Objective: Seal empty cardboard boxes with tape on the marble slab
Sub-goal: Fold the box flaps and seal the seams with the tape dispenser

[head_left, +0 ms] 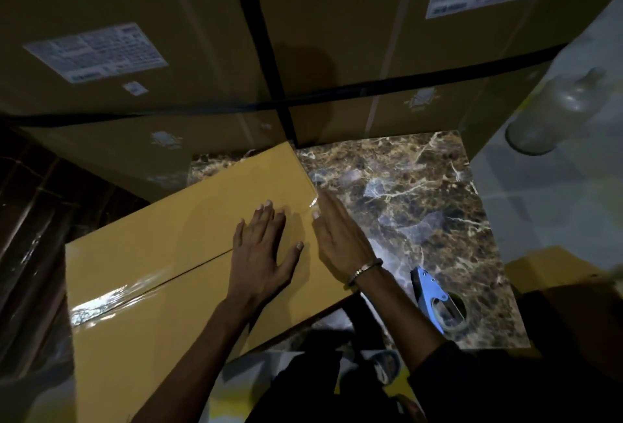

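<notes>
Hands, left hand (266, 247) and right hand (340, 237), press flat (fingers straight) on taped box (151, 287); labels (96, 51) seemingly unreadable.

A yellow cardboard box (175, 254) lies across the marble slab (404, 193) at centre left, clear tape (108, 301) shining along its seam. The left hand (263, 250) presses flat on the box top; the right hand (337, 237) smooths its right edge with straight fingers. A blue tape dispenser (438, 301) lies at lower right.
</notes>
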A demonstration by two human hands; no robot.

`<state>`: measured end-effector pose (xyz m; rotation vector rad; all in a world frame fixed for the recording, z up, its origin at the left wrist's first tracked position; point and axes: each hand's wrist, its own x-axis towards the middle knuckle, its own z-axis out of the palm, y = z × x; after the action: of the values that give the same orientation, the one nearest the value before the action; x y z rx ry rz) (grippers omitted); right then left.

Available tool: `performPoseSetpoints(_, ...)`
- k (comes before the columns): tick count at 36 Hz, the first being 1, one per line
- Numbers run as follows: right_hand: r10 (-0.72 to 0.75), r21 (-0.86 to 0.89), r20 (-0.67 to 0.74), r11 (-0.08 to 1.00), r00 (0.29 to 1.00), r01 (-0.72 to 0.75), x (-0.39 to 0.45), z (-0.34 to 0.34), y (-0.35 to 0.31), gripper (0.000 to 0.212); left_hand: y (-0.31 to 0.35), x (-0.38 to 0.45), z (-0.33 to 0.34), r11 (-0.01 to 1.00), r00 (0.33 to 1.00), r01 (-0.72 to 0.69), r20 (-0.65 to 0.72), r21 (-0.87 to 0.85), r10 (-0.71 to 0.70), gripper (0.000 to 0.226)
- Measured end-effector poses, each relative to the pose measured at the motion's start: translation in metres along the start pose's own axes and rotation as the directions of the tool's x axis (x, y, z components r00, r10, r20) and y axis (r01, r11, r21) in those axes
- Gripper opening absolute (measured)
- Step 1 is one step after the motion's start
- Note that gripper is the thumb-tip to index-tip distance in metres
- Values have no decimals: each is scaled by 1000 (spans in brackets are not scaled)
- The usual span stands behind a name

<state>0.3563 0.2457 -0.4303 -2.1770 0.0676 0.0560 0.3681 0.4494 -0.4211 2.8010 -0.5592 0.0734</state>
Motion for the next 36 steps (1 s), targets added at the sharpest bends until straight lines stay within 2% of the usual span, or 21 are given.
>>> performPoseSetpoints(3,5,-129,34,992,999,-1,6,11,0,59,-15,22,5,1000,1000,10,5,16,-10,72)
performPoseSetpoints(6,57,-258,-7,964,998,-57,8,9,2,56,-28,37,15,998,998,36,41,57,-39,76)
performPoseSetpoints(10,32,-428,-71,902,997,-59,18,-6,-7,53,-35,42,27,998,999,18,30,53,-20,78)
performPoseSetpoints(13,18,-409,-242,905,970,-119,41,-5,-28,53,-38,40,30,999,1000,7,1,38,-7,78)
performPoseSetpoints(15,0,-324,-280,941,960,-95,65,3,-35,49,-39,40,31,999,1000,6,10,44,-7,78)
performPoseSetpoints(17,39,-195,-198,978,980,-78,91,11,-36,53,-40,42,31,999,1000,14,15,36,-15,78)
performPoseSetpoints(19,74,-142,-62,986,995,-82,111,20,-36,60,-40,43,33,1000,1000,13,9,19,-13,77)
performPoseSetpoints(21,125,-203,43,973,991,-114,120,30,-36,66,-41,43,36,1000,1000,2,-8,5,-2,77)
performPoseSetpoints(24,251,-325,47,919,967,-222,126,33,-37,73,-41,42,41,1000,1000,3,-29,-10,-3,78)
performPoseSetpoints(26,390,-358,57,867,919,-346,135,26,-36,79,-40,42,42,1000,999,16,-29,-18,-17,79)
performPoseSetpoints(28,466,-384,85,831,881,-402,144,19,-38,84,-39,42,41,999,999,27,-21,-17,-27,80)
performPoseSetpoints(30,425,-360,40,850,904,-383,153,18,-43,83,-37,42,40,999,999,33,-35,-24,-34,80)
performPoseSetpoints(33,149,-253,-88,953,985,-166,169,27,-51,69,-35,42,39,999,997,31,-72,-36,-33,81)
performPoseSetpoints(35,6,-260,-49,965,999,-18,181,35,-51,62,-36,42,39,999,995,22,-94,-38,-26,80)
performPoseSetpoints(36,-4,-264,-8,964,1000,2,185,39,-49,61,-36,42,39,999,994,18,-104,-43,-23,80)
